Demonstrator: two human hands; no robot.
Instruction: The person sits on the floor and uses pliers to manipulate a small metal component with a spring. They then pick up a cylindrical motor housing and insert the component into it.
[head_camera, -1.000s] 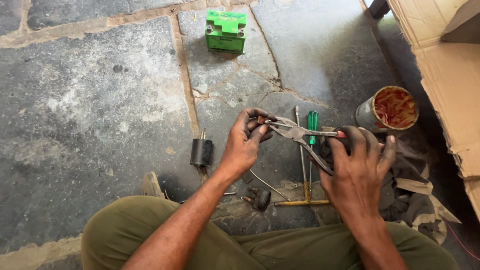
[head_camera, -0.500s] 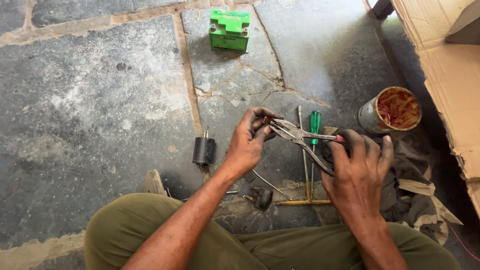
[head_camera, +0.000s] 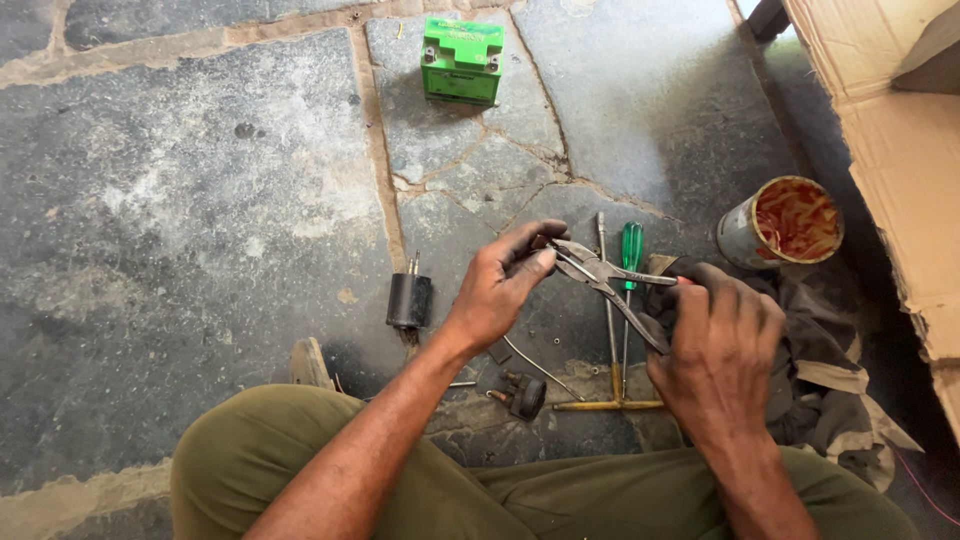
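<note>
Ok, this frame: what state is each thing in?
Pliers: handles spread, nose at the left fingers.
Left hand: pinching something small at the pliers' nose.
Right hand: closed on the pliers' handles.
Green battery: upright on the stone floor, untouched.
Tin can: open, lying tilted.
Green screwdriver: lying flat.
Black cylinder: lying alone.

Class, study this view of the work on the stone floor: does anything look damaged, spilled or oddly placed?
The round tin beside the cardboard is smeared orange inside. Tools lie scattered on the cracked stone floor: a green screwdriver and a T-handled rod.
</note>
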